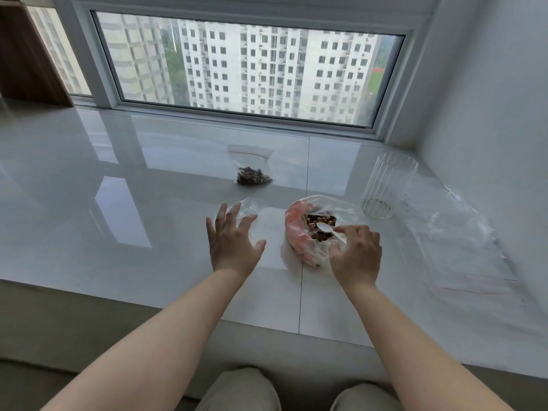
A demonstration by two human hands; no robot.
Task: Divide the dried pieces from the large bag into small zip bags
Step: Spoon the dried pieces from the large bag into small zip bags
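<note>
The large bag [299,235], clear with pink print, lies open on the white sill with dark dried pieces [318,225] showing in its mouth. My right hand [355,253] pinches the handle of a white plastic spoon [326,228], whose bowl rests over the pieces. My left hand [231,235] hovers with fingers spread over an empty small zip bag [252,215] left of the large bag. A filled small zip bag [252,170] with a red seal line lies farther back.
A ribbed clear glass [385,188] stands to the right of the large bag. Several flat empty zip bags [453,241] lie spread at the right. The glossy white sill [118,188] runs to the window behind; its front edge is near my knees.
</note>
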